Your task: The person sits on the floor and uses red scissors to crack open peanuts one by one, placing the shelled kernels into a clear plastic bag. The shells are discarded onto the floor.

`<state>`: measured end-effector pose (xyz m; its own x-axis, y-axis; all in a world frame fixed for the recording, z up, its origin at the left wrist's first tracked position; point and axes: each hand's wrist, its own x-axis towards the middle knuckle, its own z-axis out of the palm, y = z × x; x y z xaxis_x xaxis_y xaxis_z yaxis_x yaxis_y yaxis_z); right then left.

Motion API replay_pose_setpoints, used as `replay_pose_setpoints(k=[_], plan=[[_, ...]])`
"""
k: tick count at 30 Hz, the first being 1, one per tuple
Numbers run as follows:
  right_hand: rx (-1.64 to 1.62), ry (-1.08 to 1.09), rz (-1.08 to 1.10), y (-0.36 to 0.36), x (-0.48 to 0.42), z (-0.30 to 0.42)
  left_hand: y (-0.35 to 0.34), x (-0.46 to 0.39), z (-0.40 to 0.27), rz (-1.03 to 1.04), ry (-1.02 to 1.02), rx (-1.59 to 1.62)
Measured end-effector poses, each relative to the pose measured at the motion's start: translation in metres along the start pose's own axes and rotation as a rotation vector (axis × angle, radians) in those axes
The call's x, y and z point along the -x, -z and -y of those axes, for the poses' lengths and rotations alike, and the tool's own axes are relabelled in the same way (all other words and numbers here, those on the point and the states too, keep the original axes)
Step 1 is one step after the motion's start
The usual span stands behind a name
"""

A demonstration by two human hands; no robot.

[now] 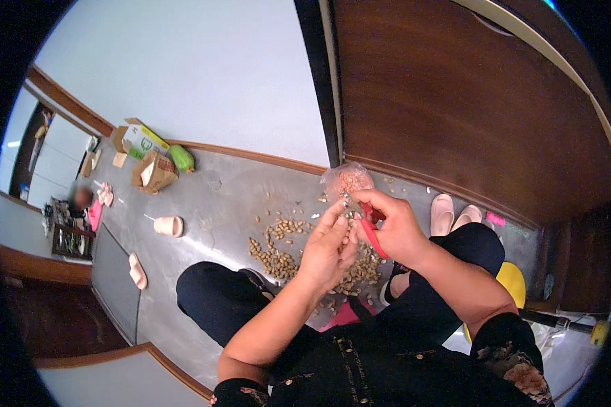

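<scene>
My right hand (398, 228) grips red-handled pliers (371, 235), whose metal jaws point to the upper left. Close against the jaws, my left hand (331, 249) has its fingers bent together; whether a peanut is between them is too small to tell. Unshelled peanuts (280, 264) lie on the floor in a loose heap left of my hands. More peanuts and broken shells (362, 277) are spread below them. Behind my hands, near the wooden panel, rests a clear plastic bag (350, 178) with pinkish shelled peanuts in it.
Two cardboard boxes (155, 173) and a green gourd or melon (182, 158) are by the wall. Pale slippers (168, 226) lie at left, and pale shoes (442, 213) stand at right near the brown wooden panel (463, 112). A person (83, 197) shows far left.
</scene>
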<state>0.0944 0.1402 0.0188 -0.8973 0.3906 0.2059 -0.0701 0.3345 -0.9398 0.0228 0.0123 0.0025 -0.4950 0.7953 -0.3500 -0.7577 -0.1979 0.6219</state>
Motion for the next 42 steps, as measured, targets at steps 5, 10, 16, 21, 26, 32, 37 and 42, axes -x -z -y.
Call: replay_pose_setpoints(k=[5,10,16,21,26,32,37,42], plan=[[0.321,0.400,-0.158,0.005,-0.004,-0.002,-0.001,-0.010,0.009,0.046,0.013,0.182],[0.402,0.436,-0.152,0.012,-0.008,-0.009,0.014,-0.031,0.036,0.112,0.023,0.389],[0.611,0.120,0.023,0.063,-0.001,0.000,0.131,-0.072,0.089,-0.413,0.230,0.280],[0.498,0.013,-0.087,0.088,0.008,0.033,0.164,-0.117,0.118,-0.458,0.235,0.291],[0.510,0.028,-0.031,0.088,0.004,0.038,0.145,-0.199,0.103,-0.493,0.141,0.254],[0.592,0.045,-0.212,0.106,0.010,0.025,0.131,-0.187,0.103,-0.482,0.055,0.014],[0.613,0.005,-0.182,0.090,0.010,0.034,0.253,-0.108,0.166,-0.880,0.080,-0.247],[0.645,-0.057,-0.045,0.072,-0.001,0.031,0.351,-0.031,0.196,-1.426,0.331,-0.917]])
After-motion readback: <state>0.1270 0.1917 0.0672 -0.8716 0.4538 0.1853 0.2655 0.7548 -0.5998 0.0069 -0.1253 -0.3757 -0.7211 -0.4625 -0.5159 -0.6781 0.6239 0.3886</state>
